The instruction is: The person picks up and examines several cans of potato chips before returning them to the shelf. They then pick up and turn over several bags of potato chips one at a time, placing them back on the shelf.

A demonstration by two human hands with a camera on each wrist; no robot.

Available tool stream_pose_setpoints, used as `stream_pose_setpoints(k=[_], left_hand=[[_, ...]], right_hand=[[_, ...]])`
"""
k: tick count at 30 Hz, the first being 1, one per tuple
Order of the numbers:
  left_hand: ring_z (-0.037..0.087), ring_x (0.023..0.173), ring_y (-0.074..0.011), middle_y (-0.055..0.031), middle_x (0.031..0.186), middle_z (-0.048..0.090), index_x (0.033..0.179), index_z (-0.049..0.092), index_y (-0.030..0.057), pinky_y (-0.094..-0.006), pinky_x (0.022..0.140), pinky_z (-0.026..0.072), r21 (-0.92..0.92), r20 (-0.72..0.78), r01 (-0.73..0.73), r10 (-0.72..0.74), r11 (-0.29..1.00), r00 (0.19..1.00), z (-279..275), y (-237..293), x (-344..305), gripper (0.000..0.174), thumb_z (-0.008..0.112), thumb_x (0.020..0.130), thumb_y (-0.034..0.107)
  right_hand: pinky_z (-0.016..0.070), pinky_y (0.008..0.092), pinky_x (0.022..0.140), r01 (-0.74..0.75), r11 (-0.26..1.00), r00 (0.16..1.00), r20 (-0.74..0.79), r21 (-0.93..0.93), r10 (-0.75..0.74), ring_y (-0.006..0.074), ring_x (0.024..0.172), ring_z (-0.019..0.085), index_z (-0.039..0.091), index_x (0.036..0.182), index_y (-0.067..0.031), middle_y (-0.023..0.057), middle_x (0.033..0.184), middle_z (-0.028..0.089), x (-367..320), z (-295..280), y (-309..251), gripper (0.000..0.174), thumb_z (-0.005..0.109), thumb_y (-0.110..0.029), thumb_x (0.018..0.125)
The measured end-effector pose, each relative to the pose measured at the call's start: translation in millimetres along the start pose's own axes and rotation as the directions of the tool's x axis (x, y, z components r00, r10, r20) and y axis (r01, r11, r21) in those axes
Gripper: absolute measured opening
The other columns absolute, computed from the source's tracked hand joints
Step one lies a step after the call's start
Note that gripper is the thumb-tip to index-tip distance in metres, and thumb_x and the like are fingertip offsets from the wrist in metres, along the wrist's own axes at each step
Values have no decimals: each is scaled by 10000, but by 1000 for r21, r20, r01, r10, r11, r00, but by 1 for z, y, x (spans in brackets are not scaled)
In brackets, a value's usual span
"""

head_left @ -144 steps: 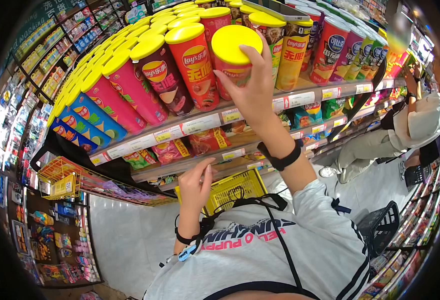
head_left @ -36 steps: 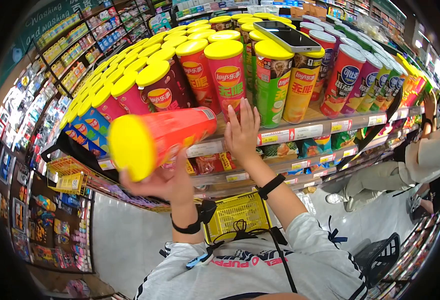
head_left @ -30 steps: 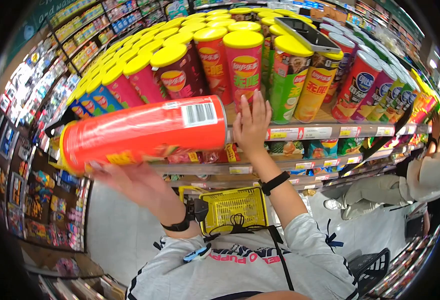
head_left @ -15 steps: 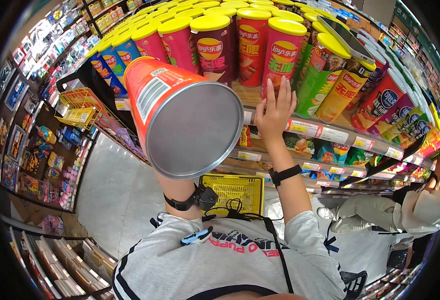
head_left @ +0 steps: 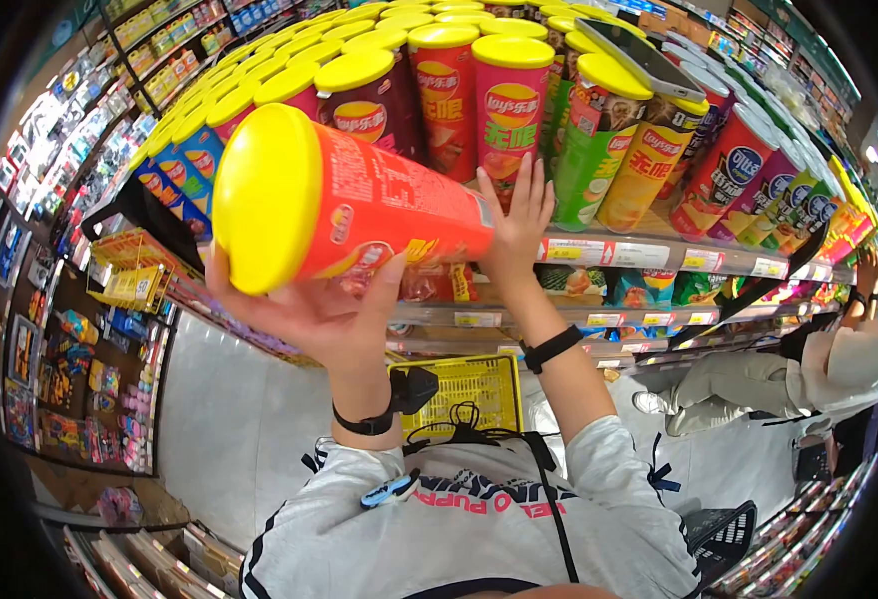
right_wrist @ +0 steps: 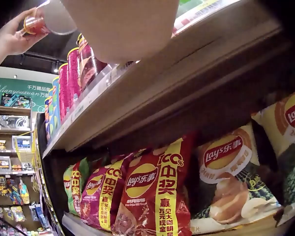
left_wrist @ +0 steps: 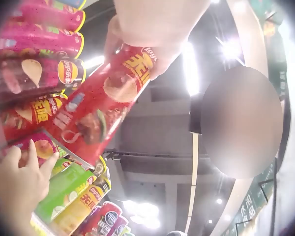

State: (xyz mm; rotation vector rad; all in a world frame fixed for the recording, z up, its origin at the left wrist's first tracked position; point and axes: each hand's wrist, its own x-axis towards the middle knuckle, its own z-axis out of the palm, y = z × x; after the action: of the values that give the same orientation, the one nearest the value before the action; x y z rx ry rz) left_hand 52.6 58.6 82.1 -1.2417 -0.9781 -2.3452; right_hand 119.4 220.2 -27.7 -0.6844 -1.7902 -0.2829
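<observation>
My left hand (head_left: 324,321) holds a red Lay's potato chip canister (head_left: 389,195) from below, in front of the shelf. It lies tilted nearly sideways, its yellow lid to the left and towards the head camera, its base near my right wrist. The left wrist view shows the printed front of this red canister (left_wrist: 108,98), with chips and yellow lettering. My right hand (head_left: 521,225), fingers extended, is at the lower front of a pink Lay's canister (head_left: 511,105) standing on the shelf. Green (head_left: 596,150) and yellow (head_left: 654,170) canisters stand just right of it.
Rows of yellow-lidded canisters fill the shelf, with a phone (head_left: 639,58) lying across some lids. Chip bags (right_wrist: 147,191) sit on the shelf below. A yellow basket (head_left: 464,394) is below my hands. Another person (head_left: 729,384) is at the right.
My right hand earlier gripped a pink canister by its lid; now it is at one standing shelved. My left hand, empty then, now holds the red canister, turned from base-first to lid-first over the last half second.
</observation>
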Motion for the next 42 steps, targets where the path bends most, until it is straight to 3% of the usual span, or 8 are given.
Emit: stream_pose_setpoints(k=[5, 13, 16, 20, 23, 24, 32, 42], left_hand=[[405, 1101, -272, -139, 1238, 325, 1250, 298, 54, -378, 868, 421, 356, 320, -450, 346, 819, 882, 11, -28, 8, 874, 813, 545, 44], [468, 1074, -316, -209, 1199, 415, 1195, 349, 88, -335, 751, 466, 256, 392, -435, 319, 863, 863, 33, -67, 0, 729, 780, 609, 44], [465, 1071, -337, -211, 1214, 399, 1189, 340, 95, -355, 796, 451, 214, 354, -237, 151, 948, 923, 32, -79, -8, 724, 776, 613, 41], [439, 1080, -367, -200, 1218, 395, 1186, 351, 115, -456, 902, 375, 311, 334, -263, 154, 913, 930, 36, -81, -9, 725, 784, 605, 85], [396, 1116, -368, -183, 1203, 407, 1186, 375, 131, -526, 942, 299, 445, 434, -458, 262, 770, 862, 35, -81, 3, 723, 791, 595, 157], [351, 1147, -368, -154, 1192, 418, 1179, 401, 140, -559, 976, 213, 420, 439, -480, 290, 770, 850, 35, -86, 8, 706, 785, 592, 221], [187, 1246, -398, -99, 1289, 351, 1139, 495, 221, -656, 942, 87, 596, 493, -540, 261, 594, 830, 41, -76, 27, 520, 680, 663, 321], [147, 1243, -454, -93, 1365, 290, 1062, 584, 207, -642, 960, 72, 676, 528, -576, 243, 461, 814, 46, -78, 47, 395, 645, 682, 295]], right_hand=[[238, 544, 965, 12, 1000, 1000, -9, 12, -12, 425, 1226, 291, 456, 1234, -128, 227, 1348, 290, -5, 2, 4, 557, 559, -95, 688], [234, 560, 969, -12, 999, 999, -47, 42, 14, 393, 1227, 312, 307, 1288, -16, 214, 1337, 307, -5, 4, 4, 662, 564, -84, 682], [233, 566, 968, -22, 999, 999, -30, 36, 23, 384, 1230, 314, 300, 1279, 17, 216, 1329, 317, -3, 2, 4, 660, 564, -83, 681], [232, 570, 968, -18, 999, 1000, -19, 30, 19, 377, 1231, 315, 315, 1266, 31, 217, 1324, 324, -3, 1, 3, 645, 562, -86, 682], [231, 572, 967, -11, 1000, 999, -50, 22, 12, 377, 1230, 316, 333, 1257, 30, 216, 1322, 327, -4, 4, 4, 627, 558, -87, 684], [228, 572, 969, -13, 1000, 999, -46, 28, 15, 371, 1230, 318, 335, 1260, 30, 213, 1322, 328, -4, 3, 3, 632, 559, -81, 679], [228, 567, 969, 3, 999, 998, -68, 37, 0, 357, 1231, 326, 321, 1280, 23, 212, 1321, 332, -4, 5, 4, 649, 552, -79, 682], [240, 563, 963, 5, 999, 997, -83, 38, -1, 349, 1218, 346, 345, 1274, 5, 205, 1317, 342, -5, 7, 4, 624, 544, -76, 688]])
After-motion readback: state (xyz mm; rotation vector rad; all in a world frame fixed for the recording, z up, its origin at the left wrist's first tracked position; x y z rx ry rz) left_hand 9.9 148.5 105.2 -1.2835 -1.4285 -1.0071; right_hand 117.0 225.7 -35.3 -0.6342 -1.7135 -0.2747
